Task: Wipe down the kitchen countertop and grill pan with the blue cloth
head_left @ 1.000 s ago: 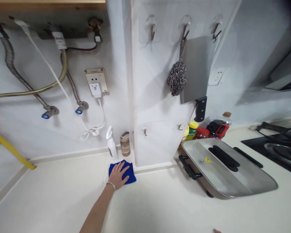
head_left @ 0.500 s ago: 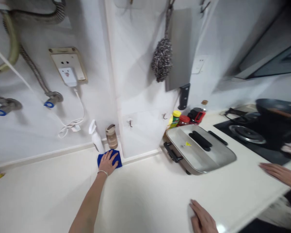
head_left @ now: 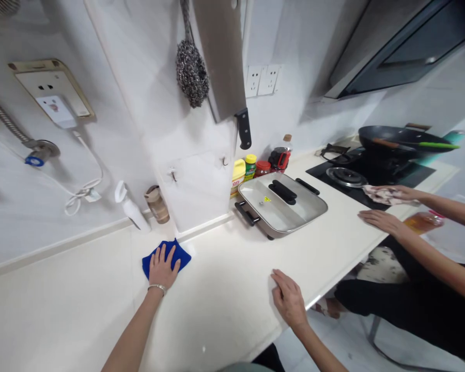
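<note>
My left hand [head_left: 163, 268] lies flat with fingers spread on a blue cloth [head_left: 182, 254], pressing it to the white counter [head_left: 225, 299]. A white spray bottle [head_left: 134, 209] and a brownish translucent bottle [head_left: 157, 205] stand behind the cloth, against the wall. My right hand [head_left: 289, 298] rests near the counter's front edge, its fingers stretched out close together and nothing visible in it. Beyond that hand sits a rectangular electric pan [head_left: 256, 219] under a glass lid [head_left: 294, 212] with a black handle.
A co-worker's hand [head_left: 383, 222] rests on the counter; the other holds a patterned rag [head_left: 383, 195] by the stove [head_left: 349, 191]. A wok [head_left: 395, 137] stands on the stove. Condiment containers [head_left: 250, 166] stand behind the pan. A cleaver [head_left: 222, 62] and steel scrubber [head_left: 192, 72] hang on the wall.
The view has turned right. My left hand and the blue cloth have slid away from the wall and bottles, towards me. More of my right forearm and the co-worker's arms shows.
</note>
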Motion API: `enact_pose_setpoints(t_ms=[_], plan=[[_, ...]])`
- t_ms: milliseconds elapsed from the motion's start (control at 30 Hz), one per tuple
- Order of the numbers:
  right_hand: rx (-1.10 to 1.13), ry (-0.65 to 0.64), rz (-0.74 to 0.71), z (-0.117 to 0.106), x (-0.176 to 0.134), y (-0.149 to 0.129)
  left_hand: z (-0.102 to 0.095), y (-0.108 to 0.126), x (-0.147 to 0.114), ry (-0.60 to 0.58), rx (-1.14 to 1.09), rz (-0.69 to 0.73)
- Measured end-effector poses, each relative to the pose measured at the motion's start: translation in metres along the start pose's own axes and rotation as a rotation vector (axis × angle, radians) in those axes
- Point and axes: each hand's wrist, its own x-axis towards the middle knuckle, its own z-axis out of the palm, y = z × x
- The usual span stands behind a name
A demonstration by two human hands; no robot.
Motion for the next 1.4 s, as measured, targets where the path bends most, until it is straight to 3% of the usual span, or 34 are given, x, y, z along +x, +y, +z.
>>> enact_pose_setpoints(t_ms=[300, 533, 700, 900, 1167, 1267, 1400], plan=[[-0.014, 0.040, -0.066, 0.005, -0.004, 0.007, -0.011, 0.060, -0.093, 0.086, -0.054, 0.083], [-0.035, 0.033, -0.109, 0.001, -0.006, 0.003, -0.027, 0.126, -0.160, 0.061, -0.052, 0.188], [-0.040, 0.008, -0.103, -0.004, -0.005, 0.001, -0.037, 0.172, -0.193, 0.010, -0.056, 0.236], [-0.049, 0.020, -0.129, -0.003, -0.005, 0.004, -0.036, 0.215, -0.207, -0.068, -0.128, 0.207], [0.004, 0.040, -0.140, -0.001, -0.011, 0.014, -0.039, 0.286, -0.193, -0.162, -0.306, 0.253], [0.033, 0.041, -0.148, 0.001, -0.013, 0.017, -0.043, 0.291, -0.191, -0.177, -0.331, 0.245], [0.050, 0.051, -0.148, 0.002, -0.018, 0.022, -0.044, 0.265, -0.204, -0.151, -0.365, 0.223]])
